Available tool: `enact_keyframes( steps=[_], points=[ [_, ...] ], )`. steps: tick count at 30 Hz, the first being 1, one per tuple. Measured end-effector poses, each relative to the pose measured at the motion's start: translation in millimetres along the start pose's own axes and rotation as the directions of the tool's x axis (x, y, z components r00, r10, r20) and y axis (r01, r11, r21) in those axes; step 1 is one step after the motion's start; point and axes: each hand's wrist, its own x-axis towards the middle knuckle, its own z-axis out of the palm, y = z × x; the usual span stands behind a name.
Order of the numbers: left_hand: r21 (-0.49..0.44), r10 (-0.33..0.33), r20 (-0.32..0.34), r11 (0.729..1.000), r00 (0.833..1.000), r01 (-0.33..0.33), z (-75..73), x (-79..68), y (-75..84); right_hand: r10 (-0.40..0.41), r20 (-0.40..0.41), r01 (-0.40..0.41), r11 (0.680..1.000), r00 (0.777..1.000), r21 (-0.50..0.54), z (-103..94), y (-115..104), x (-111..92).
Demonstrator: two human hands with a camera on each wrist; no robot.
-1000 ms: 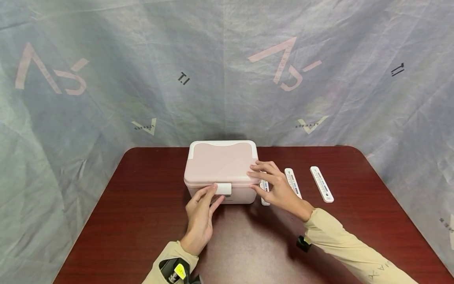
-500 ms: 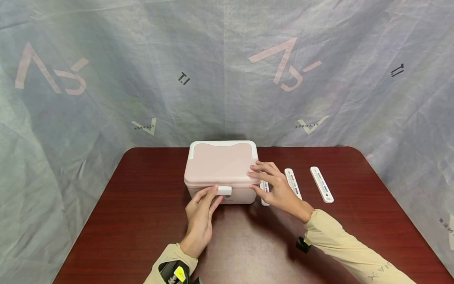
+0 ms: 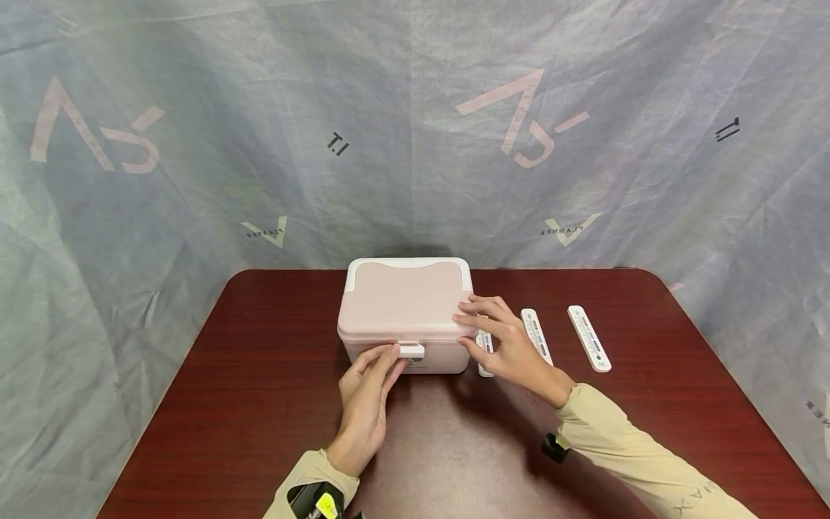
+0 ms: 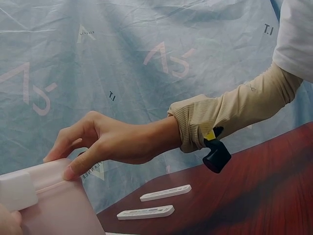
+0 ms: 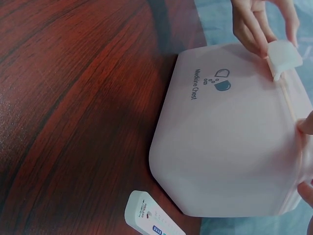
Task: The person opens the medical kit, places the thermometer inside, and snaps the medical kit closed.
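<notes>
A pale pink medicine chest (image 3: 408, 303) with a white handle round its lid stands at the middle of the table, its lid down. "Medicine Chest" is printed on its front (image 5: 210, 112) in the right wrist view. My left hand (image 3: 362, 414) pinches the white front latch (image 3: 411, 351) between thumb and fingers; the latch sticks out from the chest. My right hand (image 3: 509, 346) holds the lid's right front corner, fingertips on top and thumb at the front rim, as the left wrist view shows.
To the right of the chest lie three flat white strips with printed scales: one (image 3: 485, 353) close beside it and partly hidden by the right hand, a second (image 3: 534, 335), and a third (image 3: 588, 337) farther right. A grey printed curtain (image 3: 415, 144) hangs behind the dark red table (image 3: 272, 375).
The latch has swung outward and up from the chest's front, with my left fingers moving along with it. My right hand and the lid have stayed in place.
</notes>
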Motion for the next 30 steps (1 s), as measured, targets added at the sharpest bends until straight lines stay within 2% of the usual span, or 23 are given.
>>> enact_keyframes(
  steps=[8, 21, 30],
  points=[
    [0.027, -0.002, 0.02, 1.0, 1.0, 0.002, -3.3, -0.9, 0.1, 0.001, -0.008, -0.001, 1.0, 1.0, 0.004, -0.1, -0.1, -0.2],
    [0.091, -0.028, 0.002, 0.995, 1.0, 0.028, -7.4, -0.9, -1.0, 0.009, -0.01, -0.009, 1.0, 1.0, 0.008, 1.1, 0.5, -1.7],
    [0.097, -0.04, -0.006, 0.995, 0.999, 0.041, -10.2, -0.2, -3.8, 0.002, -0.021, -0.001, 1.0, 1.0, 0.012, 2.3, 0.9, -1.7]
  ],
)
